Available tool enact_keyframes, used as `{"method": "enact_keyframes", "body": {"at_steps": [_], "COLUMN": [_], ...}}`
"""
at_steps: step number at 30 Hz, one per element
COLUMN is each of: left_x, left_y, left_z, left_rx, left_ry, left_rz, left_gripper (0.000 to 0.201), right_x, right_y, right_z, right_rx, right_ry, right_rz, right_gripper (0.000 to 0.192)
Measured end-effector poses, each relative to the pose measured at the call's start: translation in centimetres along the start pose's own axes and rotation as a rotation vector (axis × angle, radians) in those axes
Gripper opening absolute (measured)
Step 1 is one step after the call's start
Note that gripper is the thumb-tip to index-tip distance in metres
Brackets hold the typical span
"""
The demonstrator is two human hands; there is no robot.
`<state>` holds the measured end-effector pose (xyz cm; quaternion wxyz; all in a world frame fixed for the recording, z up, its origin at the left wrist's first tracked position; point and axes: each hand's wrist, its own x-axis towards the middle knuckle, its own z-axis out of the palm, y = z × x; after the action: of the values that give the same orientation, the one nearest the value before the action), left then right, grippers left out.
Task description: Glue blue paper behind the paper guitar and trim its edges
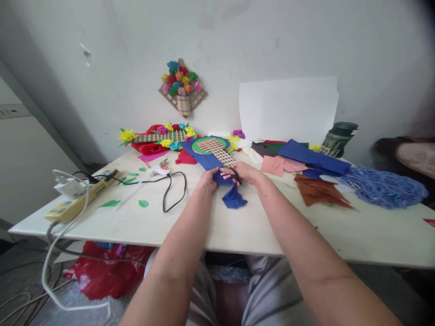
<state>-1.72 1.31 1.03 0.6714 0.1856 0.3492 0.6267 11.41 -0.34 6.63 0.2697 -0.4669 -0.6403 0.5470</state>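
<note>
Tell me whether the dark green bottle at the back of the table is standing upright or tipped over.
Tilted, not upright: the dark green bottle leans to the left behind the blue paper, its cap end pointing up and right.

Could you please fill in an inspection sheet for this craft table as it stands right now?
Surface: white table, mostly covered towards the wall.
Job's things: blue paper with woven strip panel; black scissors.
Clutter: brown paper, blue mesh, green leaf cut-outs, dark jar.
Grippers: left hand pinches the blue paper; right hand grips the scissors.
Cables: power strip, black cord to glue gun.
Surroundings: paper-flower hanging on wall; red bag underneath.
</note>
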Motion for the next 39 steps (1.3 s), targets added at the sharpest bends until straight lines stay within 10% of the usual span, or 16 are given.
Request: {"method": "enact_keyframes", "body": {"at_steps": [15, 21, 28, 39], "left_x": [-1.1, -2.1, -0.9, -0.7], "left_y": [0.6, 1.1, 0.6, 0.5], "left_z": [0.7, 1.1, 1.0, 0.6], "left_rx": [-0.043, -0.093, -0.002, -0.045], "left_ry": [0.030, -0.058, 0.185, 0.162], "left_rz": [-0.033, -0.002, -0.050, -0.052], "left_gripper": [0.025, 0.027, 0.029, 0.022], "right_x": [-1.1, -1.6, -1.9, -1.3], "right_y": [-0.6, -0.4, 0.0, -0.1], "right_z": [0.6, -0.6, -1.4, -1.1], "right_rx": [-0.062, -0.199, -0.227, -0.021], "right_ry": [0.166, 0.049, 0.004, -0.138], "right_rz": [0.010, -0.030, -0.010, 0.046], "right_gripper": [0.036, 0.040, 0.045, 0.033]}}
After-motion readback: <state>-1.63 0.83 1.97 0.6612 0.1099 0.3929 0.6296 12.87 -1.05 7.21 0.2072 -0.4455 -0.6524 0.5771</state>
